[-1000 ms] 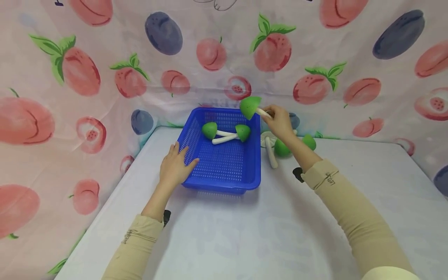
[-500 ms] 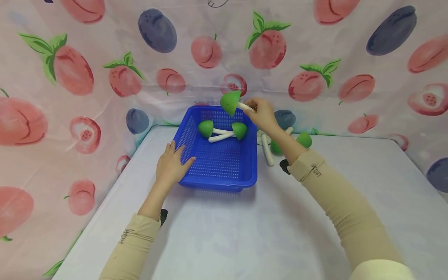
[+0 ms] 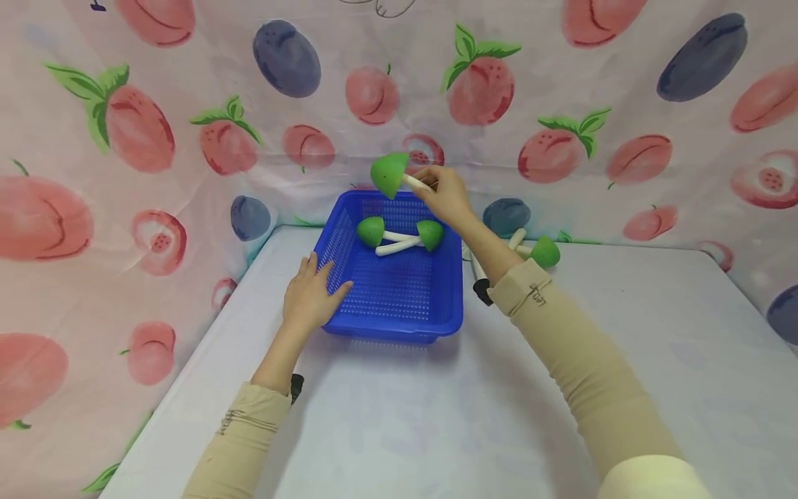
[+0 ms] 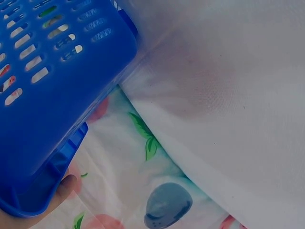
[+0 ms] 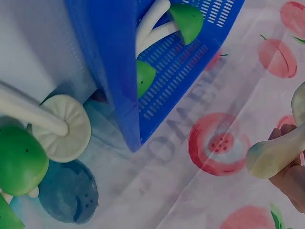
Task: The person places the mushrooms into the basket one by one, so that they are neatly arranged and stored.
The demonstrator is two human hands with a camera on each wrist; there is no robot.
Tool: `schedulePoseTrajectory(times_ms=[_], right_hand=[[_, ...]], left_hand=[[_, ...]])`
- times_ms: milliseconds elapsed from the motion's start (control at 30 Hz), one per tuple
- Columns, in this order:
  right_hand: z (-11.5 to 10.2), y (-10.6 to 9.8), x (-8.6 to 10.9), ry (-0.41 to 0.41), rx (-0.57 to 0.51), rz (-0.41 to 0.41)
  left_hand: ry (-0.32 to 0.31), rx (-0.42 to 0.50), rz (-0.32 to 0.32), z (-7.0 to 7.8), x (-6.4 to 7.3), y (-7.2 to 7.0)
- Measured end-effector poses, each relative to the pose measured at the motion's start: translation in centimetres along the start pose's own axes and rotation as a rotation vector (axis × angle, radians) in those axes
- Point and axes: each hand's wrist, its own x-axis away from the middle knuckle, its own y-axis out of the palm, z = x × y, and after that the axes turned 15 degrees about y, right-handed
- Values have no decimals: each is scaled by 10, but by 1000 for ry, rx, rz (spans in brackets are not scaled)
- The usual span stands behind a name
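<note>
My right hand (image 3: pixel 445 197) pinches the white stem of a green-capped toy mushroom (image 3: pixel 389 174) above the back of the blue basket (image 3: pixel 455 305). The cap points left, and the stem end shows close up in the right wrist view beside the fingers (image 5: pixel 286 179). My left hand (image 3: pixel 308 294) rests at the basket's left rim, fingers spread and fairly straight. In the left wrist view a fingertip (image 4: pixel 69 183) shows just past the rim. Inside the basket lie two toy mushrooms, one capped at left (image 3: pixel 370 232) and one at right (image 3: pixel 430 235), their stems crossing.
Right of the basket, several more toy mushrooms lie on the white table (image 3: pixel 386 416), partly behind my right forearm; one has a green cap (image 3: pixel 545 252), another shows its pale underside (image 5: pixel 64 129). A fruit-print cloth (image 3: pixel 474 145) hangs behind the table and along its left.
My right hand has carried the toy mushroom leftward and slightly up, from the basket's right back corner to above its back. My left hand stays at the left rim; the view shifts slightly.
</note>
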Motion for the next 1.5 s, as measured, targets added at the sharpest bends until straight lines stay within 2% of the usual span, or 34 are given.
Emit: schedulePoseTrajectory(times_ms=[400,600,833,1133,1367,1500], right_hand=[[-5,29,-11,19,-173,-4],[2,52,-15,26,-220,-61],[16,78,-24,82,-284,-134],[34,93,-40,61,-267,-152],[47,101,-51,-29,-252,-276],[51,105,-55,-21,-258,-314]], left_hand=[[-9,1,5,0,1,1],[-5,13,16,-1,5,4],[-8,14,16,-2,7,4],[6,12,30,3,3,2],[-5,13,33,4,3,2],[-8,12,37,3,2,1]])
